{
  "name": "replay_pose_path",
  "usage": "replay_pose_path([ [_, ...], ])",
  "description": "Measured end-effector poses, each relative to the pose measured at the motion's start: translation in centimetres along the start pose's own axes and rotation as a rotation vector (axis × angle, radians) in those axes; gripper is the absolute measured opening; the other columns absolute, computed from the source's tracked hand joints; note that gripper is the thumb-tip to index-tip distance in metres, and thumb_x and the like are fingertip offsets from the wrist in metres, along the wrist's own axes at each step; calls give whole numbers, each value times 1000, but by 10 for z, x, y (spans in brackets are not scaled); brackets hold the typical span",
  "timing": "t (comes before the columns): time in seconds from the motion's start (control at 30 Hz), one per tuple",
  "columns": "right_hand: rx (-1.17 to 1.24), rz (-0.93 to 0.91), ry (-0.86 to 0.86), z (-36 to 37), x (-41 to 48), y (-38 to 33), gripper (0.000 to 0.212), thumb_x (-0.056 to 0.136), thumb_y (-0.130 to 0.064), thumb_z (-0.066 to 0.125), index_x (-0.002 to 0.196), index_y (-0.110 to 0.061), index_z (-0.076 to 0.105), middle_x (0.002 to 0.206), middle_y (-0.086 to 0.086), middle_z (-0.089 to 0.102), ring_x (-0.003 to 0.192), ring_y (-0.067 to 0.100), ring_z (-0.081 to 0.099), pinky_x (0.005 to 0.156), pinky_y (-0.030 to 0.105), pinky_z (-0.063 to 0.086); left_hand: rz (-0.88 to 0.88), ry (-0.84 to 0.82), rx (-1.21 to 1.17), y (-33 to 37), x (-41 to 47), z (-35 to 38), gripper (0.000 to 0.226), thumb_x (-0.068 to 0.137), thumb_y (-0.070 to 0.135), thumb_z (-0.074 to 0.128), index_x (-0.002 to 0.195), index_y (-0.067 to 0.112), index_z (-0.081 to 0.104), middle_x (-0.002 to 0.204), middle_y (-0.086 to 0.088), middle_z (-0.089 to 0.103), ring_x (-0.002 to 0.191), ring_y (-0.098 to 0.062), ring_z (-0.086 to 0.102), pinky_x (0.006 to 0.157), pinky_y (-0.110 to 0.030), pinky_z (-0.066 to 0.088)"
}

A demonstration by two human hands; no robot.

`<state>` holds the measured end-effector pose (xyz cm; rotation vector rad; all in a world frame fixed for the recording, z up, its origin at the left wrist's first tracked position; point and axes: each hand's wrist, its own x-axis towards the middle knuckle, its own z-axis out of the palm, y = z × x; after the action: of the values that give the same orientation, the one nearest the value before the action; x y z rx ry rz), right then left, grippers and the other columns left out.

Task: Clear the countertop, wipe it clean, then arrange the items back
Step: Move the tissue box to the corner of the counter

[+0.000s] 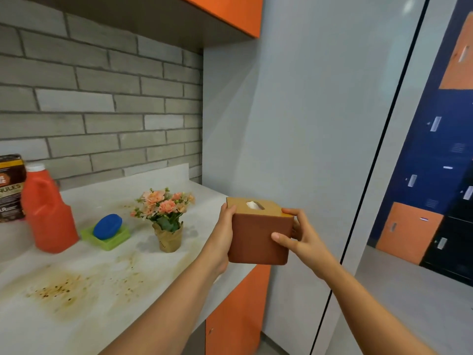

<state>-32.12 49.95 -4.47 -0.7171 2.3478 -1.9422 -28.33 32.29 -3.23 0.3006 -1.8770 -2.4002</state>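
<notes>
A brown tissue box (258, 239) with a tan top and a white tissue in its slot hangs in the air over the right end of the countertop (107, 272). My left hand (225, 234) holds its left side and my right hand (297, 239) grips its right side, thumb on the front face. On the pale countertop stand a red jug (47, 213) with a white cap, a blue sponge (107, 226) in a green tray (116, 239), and a small pot of peach flowers (166, 219) in brown paper. Brown stains and specks (58, 290) cover the counter's front part.
A dark box of granules (10, 188) stands at the far left by the grey brick wall. An orange cupboard (230, 11) hangs overhead and orange doors (235, 311) sit below the counter. A grey panel wall rises on the right, with blue and orange lockers (435, 175) beyond.
</notes>
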Motion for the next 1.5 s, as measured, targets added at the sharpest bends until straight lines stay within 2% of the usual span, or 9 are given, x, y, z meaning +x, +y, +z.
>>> replay_pose_path([
  [0.13,46,22,16,3,43,12,25,92,-31,52,116,-24,49,92,-5,56,84,7,55,75,22,46,23,37,3,0,42,-5,42,95,53,31,127,32,48,106,1,65,86,-11,64,46,-17,48],
  [0.3,68,81,55,12,102,29,20,96,-34,45,108,-19,53,81,-1,47,75,10,47,73,25,44,79,44,3,6,93,-10,11,99,42,29,108,48,33,92,18,55,83,-3,58,58,-23,46],
  [0.53,150,95,73,18,172,49,18,92,-24,56,102,-11,51,76,0,48,69,12,45,69,29,38,181,57,47,-3,166,-25,44,97,42,32,141,46,24,120,13,56,104,-7,58,80,-30,51],
  [0.7,143,116,68,26,231,66,46,65,-48,69,95,-17,53,86,6,53,75,17,50,66,30,39,209,124,46,-10,220,-31,66,76,57,41,139,43,29,135,6,52,116,-13,56,101,-42,45],
  [0.87,138,93,-56,29,308,104,36,75,-44,73,98,-22,54,88,7,54,77,16,52,70,29,43,222,265,-20,-18,286,-35,71,69,59,45,137,42,32,141,3,47,121,-19,52,102,-48,43],
  [1.0,172,88,-138,35,365,136,26,81,-35,68,100,-22,56,78,1,49,69,10,50,62,21,42,230,385,-17,-18,330,-37,55,85,45,43,139,36,33,133,3,55,114,-17,58,100,-45,46],
  [1.17,199,56,-197,51,413,166,22,84,-29,66,103,-20,59,79,-5,56,62,-3,56,54,10,45,229,546,73,-14,368,-43,34,100,27,29,130,39,39,121,12,57,106,-6,56,90,-25,44],
  [1.4,162,0,-228,82,450,202,18,80,-37,70,93,-34,59,96,-4,64,88,14,62,78,34,54,208,668,218,-18,398,-60,43,103,30,23,145,24,24,127,12,37,114,2,35,85,-6,28],
  [1.5,141,-16,-215,94,452,206,19,81,-34,70,92,-38,55,96,-11,64,92,14,63,80,32,54,167,743,312,-22,411,-78,47,102,32,24,146,18,27,141,3,40,127,-9,38,93,-12,28],
])
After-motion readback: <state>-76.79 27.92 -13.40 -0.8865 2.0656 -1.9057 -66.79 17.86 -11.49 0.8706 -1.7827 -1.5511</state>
